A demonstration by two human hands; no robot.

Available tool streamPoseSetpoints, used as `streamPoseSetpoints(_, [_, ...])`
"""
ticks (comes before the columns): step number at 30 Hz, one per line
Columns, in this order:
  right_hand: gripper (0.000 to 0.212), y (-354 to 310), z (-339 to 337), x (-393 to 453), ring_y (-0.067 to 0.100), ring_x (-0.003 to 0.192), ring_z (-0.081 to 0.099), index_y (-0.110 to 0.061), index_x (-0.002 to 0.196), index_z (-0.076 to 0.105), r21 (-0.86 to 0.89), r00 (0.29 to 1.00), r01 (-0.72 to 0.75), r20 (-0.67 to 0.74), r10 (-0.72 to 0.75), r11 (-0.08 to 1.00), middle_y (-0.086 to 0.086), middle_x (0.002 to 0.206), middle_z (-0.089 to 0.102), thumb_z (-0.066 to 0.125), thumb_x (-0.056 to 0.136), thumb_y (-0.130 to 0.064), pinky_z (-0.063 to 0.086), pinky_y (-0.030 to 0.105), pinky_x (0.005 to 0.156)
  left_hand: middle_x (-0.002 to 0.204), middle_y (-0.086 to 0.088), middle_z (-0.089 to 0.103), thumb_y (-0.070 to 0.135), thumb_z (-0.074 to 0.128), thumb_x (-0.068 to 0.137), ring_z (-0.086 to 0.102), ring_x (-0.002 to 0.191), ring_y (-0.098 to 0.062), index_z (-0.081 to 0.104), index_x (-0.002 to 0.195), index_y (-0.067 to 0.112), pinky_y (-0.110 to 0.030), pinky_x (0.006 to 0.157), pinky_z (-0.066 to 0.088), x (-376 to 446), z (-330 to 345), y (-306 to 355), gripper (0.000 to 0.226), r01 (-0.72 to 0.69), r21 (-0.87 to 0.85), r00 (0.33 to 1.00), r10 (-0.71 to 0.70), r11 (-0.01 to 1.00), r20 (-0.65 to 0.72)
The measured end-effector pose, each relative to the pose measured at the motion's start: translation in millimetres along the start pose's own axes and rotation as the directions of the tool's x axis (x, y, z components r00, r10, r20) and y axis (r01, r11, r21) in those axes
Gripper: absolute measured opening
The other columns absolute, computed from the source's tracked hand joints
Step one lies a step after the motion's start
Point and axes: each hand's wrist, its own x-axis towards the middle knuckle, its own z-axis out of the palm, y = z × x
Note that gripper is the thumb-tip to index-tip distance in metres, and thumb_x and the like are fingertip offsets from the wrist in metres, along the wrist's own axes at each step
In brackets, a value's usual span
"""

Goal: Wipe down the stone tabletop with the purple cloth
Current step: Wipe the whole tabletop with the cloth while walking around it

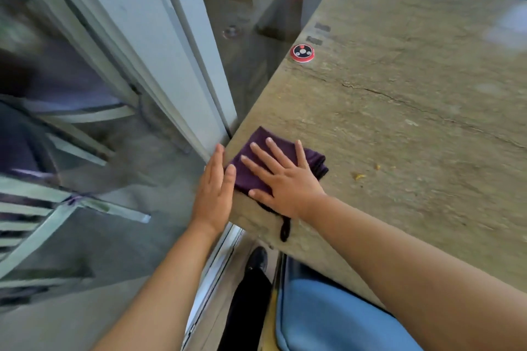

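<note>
A: Where does the wiping stand?

B: My right hand (pixel 281 179) lies flat, fingers spread, pressing the folded cloth (pixel 258 157) at the table's (pixel 399 111) near-left corner. My left hand (pixel 214 191) is straight-fingered against that edge, grip on nothing.

A: What remains?

B: Most of it, I judge: yellow crumbs (pixel 360 176) lie just right of the cloth, and the stretch toward the red call button (pixel 302 52) shows no wet trace
</note>
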Motion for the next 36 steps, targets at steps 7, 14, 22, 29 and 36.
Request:
streamPoseSetpoints(7, [0.066,9.6,-5.4,11.0,0.019,0.146,-0.018,-0.044,0.149,-0.003,0.076,0.966,-0.256,0.001,0.257,0.964,-0.009,0.160,-0.011,0.014,0.090,-0.068,-0.013,0.060,0.112,0.159,0.008,0.022,0.053,0.022,0.095,0.015,0.146,-0.005,0.024,0.152,0.022,-0.028,0.121,0.010,-2.4,0.6,3.3,0.065,-0.030,0.000,1.000,0.030,1.000,-0.008])
streamPoseSetpoints(14, [0.057,-40.1,22.5,-47.3,0.031,0.148,-0.001,-0.046,0.145,0.024,-0.074,0.948,0.296,-0.101,-0.302,0.952,-0.002,0.160,0.014,0.036,0.091,-0.057,0.000,0.069,0.109,0.143,0.001,0.044,0.057,0.020,0.094,0.038,0.135,-0.012,0.044,0.141,0.020,-0.030,0.115,0.025,8.7,7.8,15.2,0.064,0.033,-0.107,0.993,-0.045,0.994,-0.108])
streamPoseSetpoints(22, [0.048,39.8,19.9,-71.8,0.021,0.147,0.015,-0.047,0.144,0.027,0.044,0.972,-0.159,-0.170,0.164,0.986,-0.006,0.158,0.023,0.020,0.097,-0.053,0.011,0.063,0.113,0.152,0.007,0.038,0.060,0.006,0.089,0.023,0.144,-0.008,0.045,0.141,0.027,-0.046,0.120,-0.003,8.2,71.5,59.2,0.073,-0.147,0.116,0.989,0.148,0.982,0.004])
streamPoseSetpoints(29, [0.051,73.9,26.7,-142.9,0.024,0.146,0.017,-0.022,0.147,0.036,0.271,0.688,-0.643,-0.205,0.696,0.716,0.006,0.157,0.026,0.025,0.099,-0.036,0.017,0.045,0.118,0.162,0.011,0.007,0.063,-0.004,0.086,-0.009,0.149,-0.015,0.021,0.150,0.037,-0.056,0.113,-0.015,5.5,99.9,57.0,0.074,-0.254,0.623,0.967,0.199,0.740,0.158])
streamPoseSetpoints(36, [0.048,6.7,32.2,-119.1,0.025,0.145,0.024,-0.040,0.142,0.038,0.090,0.970,-0.142,-0.183,0.157,0.986,-0.001,0.155,0.032,0.032,0.095,-0.049,0.018,0.058,0.113,0.150,0.014,0.039,0.058,0.001,0.088,0.016,0.146,-0.005,0.058,0.129,0.035,-0.048,0.115,-0.013,16.7,96.0,70.0,0.074,-0.116,0.233,0.992,0.127,0.966,-0.030])
